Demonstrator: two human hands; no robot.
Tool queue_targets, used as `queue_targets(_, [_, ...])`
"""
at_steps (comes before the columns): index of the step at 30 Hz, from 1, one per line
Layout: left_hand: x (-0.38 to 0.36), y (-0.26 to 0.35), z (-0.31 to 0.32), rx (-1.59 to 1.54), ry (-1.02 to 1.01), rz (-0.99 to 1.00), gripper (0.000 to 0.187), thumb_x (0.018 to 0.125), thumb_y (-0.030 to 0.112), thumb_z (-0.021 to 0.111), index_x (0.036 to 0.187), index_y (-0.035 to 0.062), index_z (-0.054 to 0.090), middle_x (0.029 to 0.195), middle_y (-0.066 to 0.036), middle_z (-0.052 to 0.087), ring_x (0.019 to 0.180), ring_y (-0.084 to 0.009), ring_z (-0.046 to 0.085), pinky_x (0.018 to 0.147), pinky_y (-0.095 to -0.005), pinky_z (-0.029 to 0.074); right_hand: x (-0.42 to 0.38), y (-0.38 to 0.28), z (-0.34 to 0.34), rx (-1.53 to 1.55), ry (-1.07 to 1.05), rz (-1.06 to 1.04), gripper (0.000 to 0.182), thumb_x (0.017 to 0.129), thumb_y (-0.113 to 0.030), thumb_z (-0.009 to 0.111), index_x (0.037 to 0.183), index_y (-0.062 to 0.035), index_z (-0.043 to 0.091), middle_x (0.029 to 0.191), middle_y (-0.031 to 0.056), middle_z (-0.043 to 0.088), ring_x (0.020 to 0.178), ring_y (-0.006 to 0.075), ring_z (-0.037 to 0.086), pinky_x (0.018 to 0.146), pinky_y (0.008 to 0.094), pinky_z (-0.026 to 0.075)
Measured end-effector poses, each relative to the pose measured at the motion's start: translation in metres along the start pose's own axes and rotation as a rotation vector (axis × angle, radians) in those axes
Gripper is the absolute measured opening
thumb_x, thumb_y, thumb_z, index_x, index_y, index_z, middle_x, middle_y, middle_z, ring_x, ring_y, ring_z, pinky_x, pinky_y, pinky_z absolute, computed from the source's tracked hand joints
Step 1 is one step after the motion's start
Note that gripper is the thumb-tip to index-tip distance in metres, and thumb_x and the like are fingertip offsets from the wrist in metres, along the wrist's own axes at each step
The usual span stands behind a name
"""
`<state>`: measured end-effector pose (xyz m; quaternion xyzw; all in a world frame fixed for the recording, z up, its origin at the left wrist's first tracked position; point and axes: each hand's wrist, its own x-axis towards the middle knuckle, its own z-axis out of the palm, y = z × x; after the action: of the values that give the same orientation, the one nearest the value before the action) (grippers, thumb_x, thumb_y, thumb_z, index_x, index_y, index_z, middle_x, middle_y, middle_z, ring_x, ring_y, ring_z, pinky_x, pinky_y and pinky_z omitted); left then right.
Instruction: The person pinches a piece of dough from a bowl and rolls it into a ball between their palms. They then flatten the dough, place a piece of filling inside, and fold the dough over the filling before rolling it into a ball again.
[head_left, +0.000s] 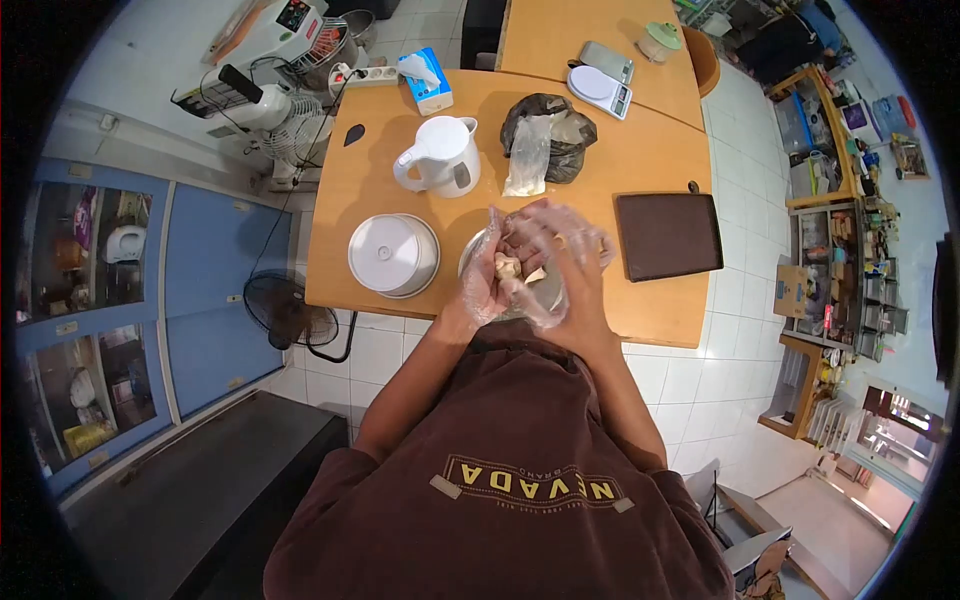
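Both of my hands wear clear plastic gloves and are over a bowl [545, 290] near the table's front edge. My left hand [484, 280] is cupped around pale, dough-like pieces [508, 268]. Close beside it, my right hand [565, 255] arches over the bowl with its fingers bent towards the pieces; whether it grips any is unclear. A clear plastic bag with white contents [528, 160] leans on a black plastic bag [568, 135] just beyond my hands. The bowl is partly hidden by the gloves.
On the wooden table [380, 130] are a white kettle [443, 155], a lidded white container [392, 255], a tissue box [427, 85], a dark tray [668, 236] and a white scale [598, 88]. A second table [550, 35] holds a green-lidded jar [658, 42]. A black fan [285, 308] stands left.
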<state>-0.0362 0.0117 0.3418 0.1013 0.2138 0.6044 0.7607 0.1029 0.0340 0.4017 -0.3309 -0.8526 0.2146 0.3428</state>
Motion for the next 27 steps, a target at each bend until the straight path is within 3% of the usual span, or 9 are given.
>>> queue_targets(2, [0.007,-0.015,-0.023,-0.052,0.022,0.012,0.073,0.109,0.061,0.026,0.158,0.0070,0.034,0.160,-0.014,0.042,0.144,-0.0254,0.046,0.122,-0.0405,0.037,0.008,0.002,-0.003,-0.160,0.061,-0.006,0.063,0.093,-0.042,0.067,0.147,-0.0101,0.054,0.150,0.0125,0.050,0.139,0.0416,0.045,0.114,0.0639,0.026])
queue_targets(5, [0.006,-0.015,-0.004,-0.141,0.020,0.048,0.077,0.108,0.063,0.021,0.162,0.0083,0.028,0.164,-0.013,0.035,0.152,-0.0272,0.033,0.126,-0.0455,0.028,0.022,0.009,0.018,-0.289,-0.095,0.067,0.076,0.101,-0.061,0.042,0.157,-0.0101,0.042,0.166,0.0146,0.032,0.158,0.0396,0.016,0.118,0.0698,-0.007])
queue_targets(8, [0.018,-0.019,0.000,-0.370,-0.038,0.220,0.081,0.106,0.066,0.019,0.164,0.0089,0.021,0.167,-0.013,0.030,0.156,-0.0263,0.024,0.129,-0.0462,0.019,0.016,0.017,0.049,-0.070,-0.225,0.124,0.079,0.102,-0.064,0.033,0.162,-0.0112,0.034,0.172,0.0151,0.019,0.160,0.0400,0.006,0.115,0.0728,-0.013])
queue_targets(10, [0.028,-0.015,0.002,-0.497,-0.094,0.394,0.085,0.105,0.069,0.017,0.166,0.0096,0.016,0.169,-0.013,0.025,0.158,-0.0253,0.019,0.130,-0.0459,0.013,0.014,0.008,0.054,-0.011,-0.142,0.016,0.080,0.104,-0.062,0.029,0.164,-0.0086,0.028,0.172,0.0180,0.014,0.159,0.0423,0.005,0.119,0.0687,-0.010])
queue_targets(13, [0.007,-0.022,0.021,0.338,-0.030,0.406,0.092,0.101,0.076,0.014,0.167,0.0125,0.007,0.173,-0.011,0.014,0.160,-0.0242,0.011,0.130,-0.0440,0.006,0.011,0.005,0.054,0.249,-0.043,0.024,0.081,0.105,-0.061,0.020,0.163,-0.0045,0.027,0.171,0.0219,0.014,0.158,0.0443,0.004,0.122,0.0640,-0.008])
queue_targets(16, [-0.006,-0.017,0.044,0.292,-0.103,0.415,0.099,0.097,0.082,0.010,0.168,0.0136,0.003,0.175,-0.008,0.005,0.161,-0.0246,0.005,0.129,-0.0432,0.004,0.028,0.031,0.044,0.366,0.101,0.132,0.085,0.105,-0.064,0.003,0.164,-0.0060,0.025,0.173,0.0179,0.013,0.160,0.0407,0.004,0.123,0.0586,-0.010])
queue_targets(21, [0.008,0.005,0.061,0.406,0.007,0.514,0.104,0.093,0.086,0.008,0.167,0.0144,-0.004,0.175,-0.006,-0.004,0.161,-0.0256,-0.002,0.128,-0.0515,0.008,0.013,0.008,0.045,0.521,0.012,0.163,0.090,0.103,-0.070,0.005,0.166,-0.0076,0.015,0.174,0.0159,0.007,0.160,0.0370,0.002,0.125,0.0545,-0.007])
queue_targets(24, [0.013,-0.008,0.036,0.860,-0.061,0.609,0.098,0.098,0.078,0.002,0.166,0.0078,-0.005,0.174,-0.010,-0.011,0.160,-0.0273,-0.008,0.128,-0.0467,-0.004,0.025,-0.014,0.032,0.751,0.105,0.194,0.099,0.099,-0.077,0.005,0.166,-0.0058,0.015,0.174,0.0154,0.003,0.160,0.0344,0.002,0.127,0.0525,-0.001])
queue_targets(27, [0.004,-0.018,0.046,0.738,-0.124,0.637,0.110,0.090,0.088,0.003,0.166,0.0084,-0.007,0.174,-0.011,-0.006,0.160,-0.0301,-0.004,0.128,-0.0460,-0.004,0.029,-0.004,0.025,0.743,0.113,0.177,0.098,0.099,-0.077,0.004,0.166,-0.0058,0.017,0.174,0.0166,0.002,0.160,0.0353,0.001,0.126,0.0535,-0.003])
